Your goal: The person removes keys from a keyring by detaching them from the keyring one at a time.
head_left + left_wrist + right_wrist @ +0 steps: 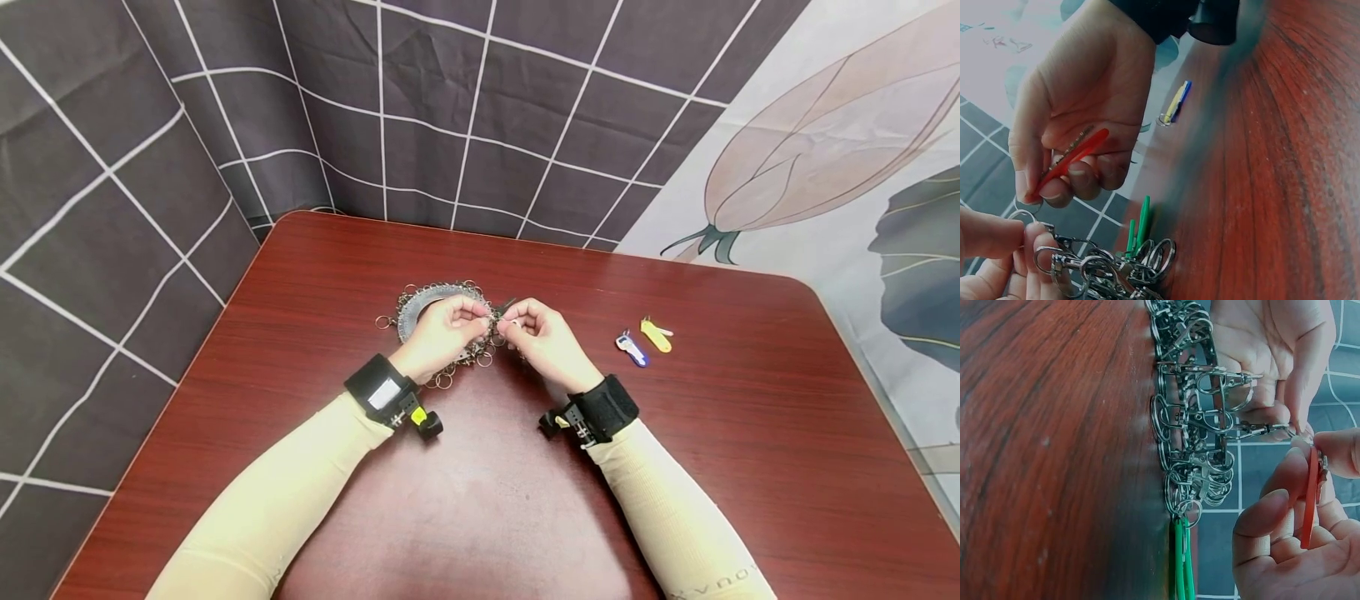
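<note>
Nearest you: both forearms in cream sleeves, a black wrist strap with a camera on each, over the dark red table (pixel 750 467)

Your right hand (pixel 543 337) is curled tight on a red key tag (pixel 1071 164); thumb and index finger pinch its lower end, the other fingers are folded behind it. The tag runs slanted across the fingers in the left wrist view and stands on edge in the right wrist view (pixel 1310 500). Its tip sits at a small split ring (pixel 1022 215), touching or just beside it, can't tell which

Your left hand (pixel 442 329) is closed too, fingertips pinching that split ring and the snap hook (pixel 1254 430) attached to it. Both hands meet fingertip to fingertip, just above the table

The hook leads back into a dense bunch of metal clips and rings (pixel 1194 444) hanging off a large grey ring (pixel 423 300) that lies flat on the table under and behind your left hand. Loose rings spill out around it on the near side (pixel 442 379)

Green tags (pixel 1182 565) are clipped on at one end of the bunch, lying on the wood; also seen in the left wrist view (pixel 1138 228)

To your right, well apart from the hands: a blue tag (pixel 632 348) and a yellow tag (pixel 656 335), side by side on the table

Far side: dark grid-pattern curtain (pixel 450 108) behind the table, pale floral-print cloth (pixel 825 150) to the right of it
</note>
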